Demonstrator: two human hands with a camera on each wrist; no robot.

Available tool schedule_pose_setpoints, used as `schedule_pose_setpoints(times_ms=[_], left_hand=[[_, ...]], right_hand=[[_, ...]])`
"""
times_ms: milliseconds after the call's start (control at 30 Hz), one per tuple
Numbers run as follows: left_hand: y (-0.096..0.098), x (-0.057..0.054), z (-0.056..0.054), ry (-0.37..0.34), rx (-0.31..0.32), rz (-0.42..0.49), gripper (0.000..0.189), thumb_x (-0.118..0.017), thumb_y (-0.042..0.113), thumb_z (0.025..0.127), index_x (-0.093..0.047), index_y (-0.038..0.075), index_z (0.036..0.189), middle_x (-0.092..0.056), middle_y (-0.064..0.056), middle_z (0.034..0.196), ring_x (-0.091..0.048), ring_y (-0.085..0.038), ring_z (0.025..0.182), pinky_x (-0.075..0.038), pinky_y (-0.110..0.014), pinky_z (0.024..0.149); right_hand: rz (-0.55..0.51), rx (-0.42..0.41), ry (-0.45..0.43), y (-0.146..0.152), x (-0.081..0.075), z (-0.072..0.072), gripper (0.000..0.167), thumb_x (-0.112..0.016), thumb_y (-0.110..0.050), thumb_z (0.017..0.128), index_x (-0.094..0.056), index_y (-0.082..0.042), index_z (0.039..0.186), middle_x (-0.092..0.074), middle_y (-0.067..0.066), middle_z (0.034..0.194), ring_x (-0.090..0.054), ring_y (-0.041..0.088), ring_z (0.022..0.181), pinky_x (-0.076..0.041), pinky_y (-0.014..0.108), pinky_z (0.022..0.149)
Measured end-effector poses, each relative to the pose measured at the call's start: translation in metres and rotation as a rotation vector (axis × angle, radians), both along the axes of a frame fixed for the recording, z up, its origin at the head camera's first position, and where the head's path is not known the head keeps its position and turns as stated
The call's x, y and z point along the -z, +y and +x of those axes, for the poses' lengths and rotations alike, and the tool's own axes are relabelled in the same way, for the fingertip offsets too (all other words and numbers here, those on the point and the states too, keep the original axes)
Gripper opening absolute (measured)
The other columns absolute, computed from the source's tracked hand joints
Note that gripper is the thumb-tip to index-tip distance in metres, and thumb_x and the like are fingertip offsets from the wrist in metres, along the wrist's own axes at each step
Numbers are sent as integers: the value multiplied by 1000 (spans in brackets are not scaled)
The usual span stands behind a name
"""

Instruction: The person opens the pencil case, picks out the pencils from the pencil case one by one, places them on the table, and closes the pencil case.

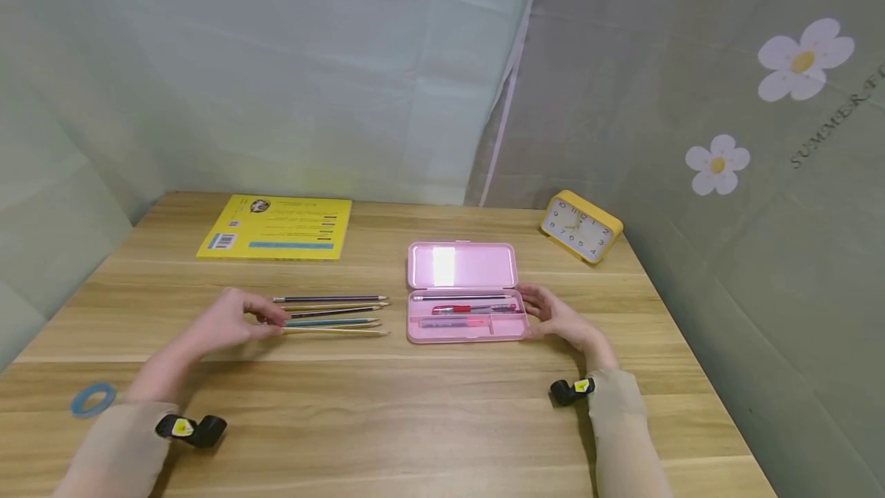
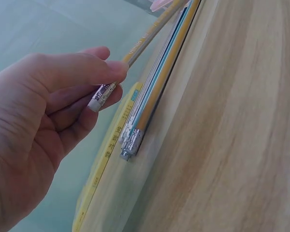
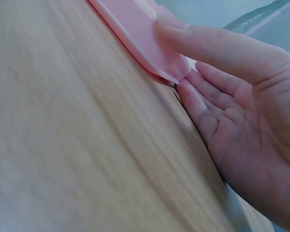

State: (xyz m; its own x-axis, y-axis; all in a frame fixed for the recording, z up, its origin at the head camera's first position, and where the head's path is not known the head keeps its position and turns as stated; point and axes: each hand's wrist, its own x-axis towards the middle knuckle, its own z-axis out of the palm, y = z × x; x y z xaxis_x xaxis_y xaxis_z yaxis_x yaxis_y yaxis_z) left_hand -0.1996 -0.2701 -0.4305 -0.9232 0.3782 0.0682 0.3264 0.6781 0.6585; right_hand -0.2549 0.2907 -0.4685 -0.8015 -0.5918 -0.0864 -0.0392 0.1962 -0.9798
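My left hand (image 1: 238,321) pinches a yellow-brown pencil (image 2: 152,37) close to its white eraser, between thumb and fingers. In the left wrist view that pencil is tilted above several other pencils (image 2: 157,89) lying side by side on the table. Their tips point right in the head view, toward an open pink pencil case (image 1: 508,327). Inside the case lie a dark pencil (image 1: 463,297), red-capped pen (image 1: 452,309) and clear pen with a pink end (image 1: 442,323). At the case's right end, my right hand (image 1: 563,321) holds the corner, thumb over its side and fingers against the end.
A yellow book (image 1: 297,225) lies at the back left of the wooden table. Toward the back right stands a yellow alarm clock (image 1: 581,227). A blue ring (image 1: 93,400) like a tape roll is by the left forearm. Curtains hang behind and beside the table.
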Motion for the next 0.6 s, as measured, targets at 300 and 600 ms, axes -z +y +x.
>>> schedule_pose_setpoints(times_ms=[300,600], left_hand=[[-3,6,-4,-61,43,-24,15,-79,7,78,-77,6,92,-75,-2,87,-64,1,76,-55,-20,69],[-2,8,-3,-74,44,-48,15,-79,6,77,-77,7,91,-75,-3,87,-64,-1,74,-55,-20,66]], right_hand=[[-20,0,-13,-1,1,-1,91,-71,6,78,-15,8,150,-15,30,157,-18,49,144,-39,13,104],[-11,0,-1,-1,-1,1,90,-69,8,78,-15,9,149,-15,31,157,-19,50,144,-38,12,104]])
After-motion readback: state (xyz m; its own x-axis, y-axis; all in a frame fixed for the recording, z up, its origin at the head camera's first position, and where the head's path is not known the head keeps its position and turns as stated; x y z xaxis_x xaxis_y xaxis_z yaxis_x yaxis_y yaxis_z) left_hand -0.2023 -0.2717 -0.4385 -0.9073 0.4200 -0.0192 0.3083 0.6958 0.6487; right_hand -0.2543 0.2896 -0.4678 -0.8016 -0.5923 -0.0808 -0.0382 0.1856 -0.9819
